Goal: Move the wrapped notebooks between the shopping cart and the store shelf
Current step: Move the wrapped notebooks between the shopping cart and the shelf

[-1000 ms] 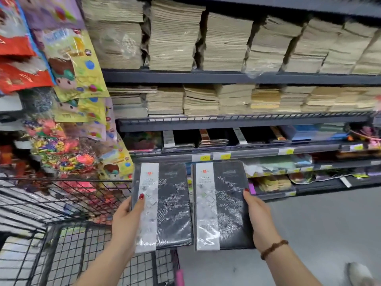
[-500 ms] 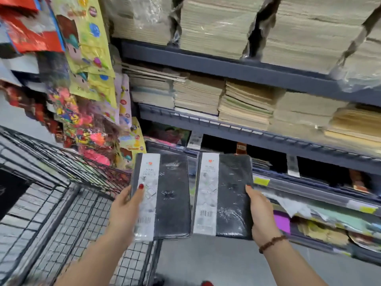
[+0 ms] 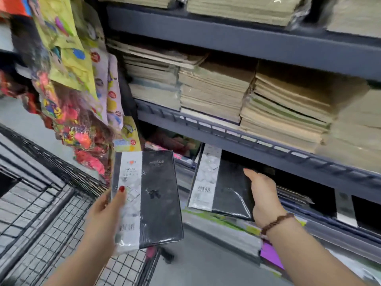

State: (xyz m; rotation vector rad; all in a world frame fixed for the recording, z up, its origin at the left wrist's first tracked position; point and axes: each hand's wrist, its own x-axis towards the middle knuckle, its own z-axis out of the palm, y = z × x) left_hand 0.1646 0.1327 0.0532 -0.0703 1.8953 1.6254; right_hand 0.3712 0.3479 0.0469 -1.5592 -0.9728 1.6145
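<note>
Two black wrapped notebooks with white label bands are in view. My left hand (image 3: 107, 211) grips the left notebook (image 3: 158, 195) by its left edge and holds it upright above the black wire shopping cart (image 3: 47, 213). My right hand (image 3: 261, 193) holds the second notebook (image 3: 226, 188) by its right edge. That notebook tilts away from me, its far end under the grey shelf rail (image 3: 257, 149) at the mouth of the low shelf opening.
Stacks of tan notebooks (image 3: 214, 87) fill the shelves above. Colourful hanging packets (image 3: 70, 65) dangle at left, just over the cart. Flat stationery items and a purple one (image 3: 270, 254) lie on the lower shelf ledge. Grey floor shows below.
My right hand has carried its notebook forward and to the right, into the low shelf opening. The left notebook stays in my left hand over the cart. The camera has come closer to the shelf.
</note>
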